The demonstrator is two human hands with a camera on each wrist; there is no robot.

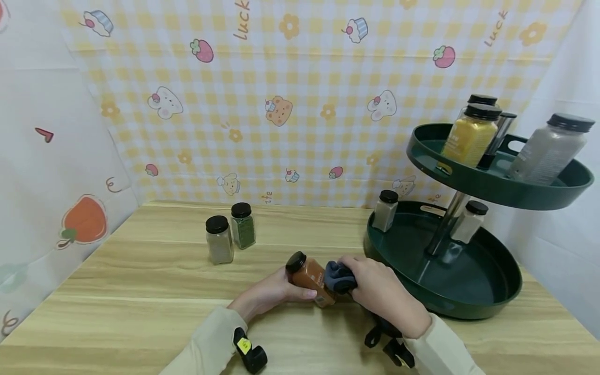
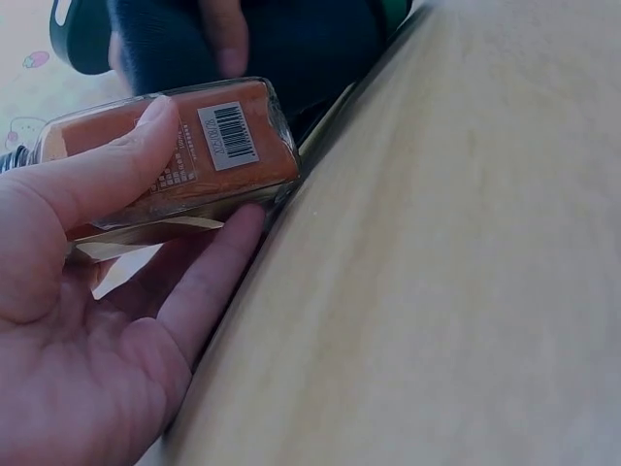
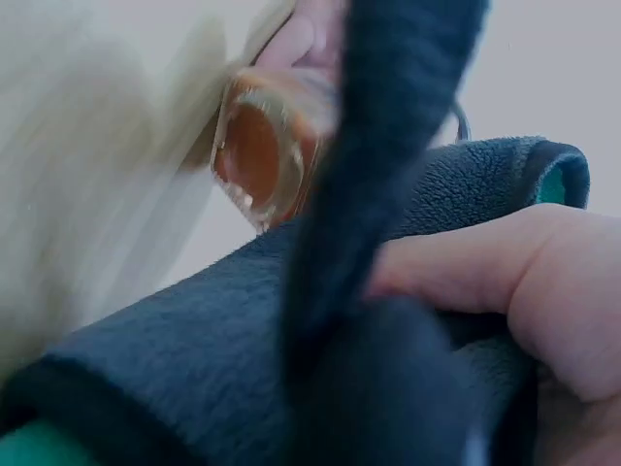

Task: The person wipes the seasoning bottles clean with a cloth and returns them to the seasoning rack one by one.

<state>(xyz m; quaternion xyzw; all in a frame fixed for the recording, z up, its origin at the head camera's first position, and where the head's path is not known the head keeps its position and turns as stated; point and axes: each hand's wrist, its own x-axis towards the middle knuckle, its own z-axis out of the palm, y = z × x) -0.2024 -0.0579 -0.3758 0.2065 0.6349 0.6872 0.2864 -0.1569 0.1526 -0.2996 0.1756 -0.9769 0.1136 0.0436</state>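
Tilted over the table, a glass spice jar [image 1: 309, 276] with orange-brown powder and a black lid is gripped by my left hand [image 1: 276, 291]. In the left wrist view the thumb lies across the jar [image 2: 233, 146] beside its barcode label, with fingers beneath. My right hand [image 1: 382, 289] pinches a bunched dark blue-grey cloth [image 1: 338, 277] close to the jar's side. Seen from the right wrist, the cloth [image 3: 213, 320] hangs in folds in front of the jar's base [image 3: 257, 160]. Whether cloth and jar touch is hard to tell.
A jar of pale powder [image 1: 219, 245] and one of green herbs [image 1: 244, 232] stand at the left. To the right is a two-tier dark green rack [image 1: 469, 307]; its upper tray [image 1: 515, 192] carries several jars, including yellow [image 1: 471, 138] and grey-white [image 1: 546, 156] ones. Two small jars stand below.
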